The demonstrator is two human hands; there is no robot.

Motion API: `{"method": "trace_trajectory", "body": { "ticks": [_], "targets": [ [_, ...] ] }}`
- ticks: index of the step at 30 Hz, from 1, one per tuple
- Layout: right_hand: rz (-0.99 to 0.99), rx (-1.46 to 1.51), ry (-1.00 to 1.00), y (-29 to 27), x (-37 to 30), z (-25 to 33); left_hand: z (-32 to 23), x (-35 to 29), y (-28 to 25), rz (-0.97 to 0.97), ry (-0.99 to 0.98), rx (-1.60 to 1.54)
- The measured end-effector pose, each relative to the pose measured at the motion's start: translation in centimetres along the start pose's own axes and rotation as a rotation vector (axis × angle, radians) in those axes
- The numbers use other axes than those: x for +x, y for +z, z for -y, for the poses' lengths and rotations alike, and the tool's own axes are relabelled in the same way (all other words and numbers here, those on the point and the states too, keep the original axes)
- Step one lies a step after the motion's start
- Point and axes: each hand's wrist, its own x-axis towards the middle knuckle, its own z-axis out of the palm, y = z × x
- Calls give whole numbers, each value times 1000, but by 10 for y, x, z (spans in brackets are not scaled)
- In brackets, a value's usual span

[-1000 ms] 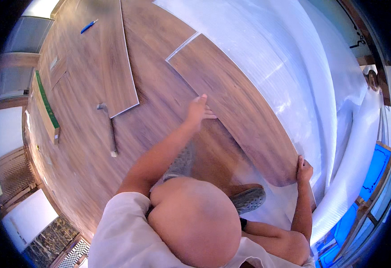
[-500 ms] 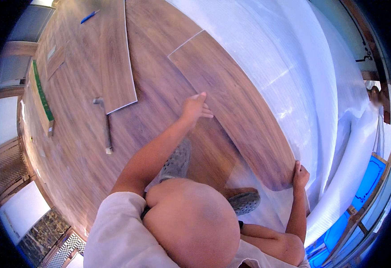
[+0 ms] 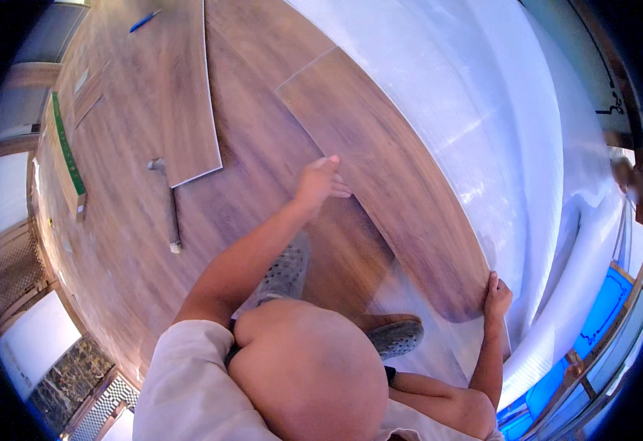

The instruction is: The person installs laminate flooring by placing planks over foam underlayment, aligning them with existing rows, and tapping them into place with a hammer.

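Observation:
A brown wood-look floor plank (image 3: 391,162) lies lengthwise in front of me, its far end against another plank with a pale line between them. My left hand (image 3: 323,182) grips its left long edge, the thumb on top and the fingers curled at the edge. At the near right corner my right hand (image 3: 496,296) is closed on the plank's edge. A dark shadow runs along the left edge, beside the laid plank floor (image 3: 263,147). The fingertips under the plank are hidden.
A hammer (image 3: 171,209) lies left of my arm, near a loose plank (image 3: 189,110). Further off are a blue pen-like tool (image 3: 145,20) and a green-edged wooden strip (image 3: 68,158). White foam underlay (image 3: 468,117) spreads to the right, rolled up (image 3: 557,316) along its side. My shoes (image 3: 395,336) are close below.
The pale line at the plank's far end looks thinner and dimmer. Both hands keep their hold, the right one slightly lower in the picture. The view has shifted slightly.

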Motion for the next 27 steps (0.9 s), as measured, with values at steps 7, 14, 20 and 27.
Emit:
{"method": "trace_trajectory", "body": {
  "ticks": [7,14,20,27],
  "targets": [
    [-10,-5,-36,-13,-6,11,1,3,-5,28,-19,-30],
    [108,-24,20,-34,-4,12,-1,6,-5,16,-24,-57],
    [159,-57,10,-58,-7,17,1,5,-5,-11,-13,-111],
    [131,-1,-6,-68,-17,29,-13,5,-2,-24,-49,-63]
  ]
}}
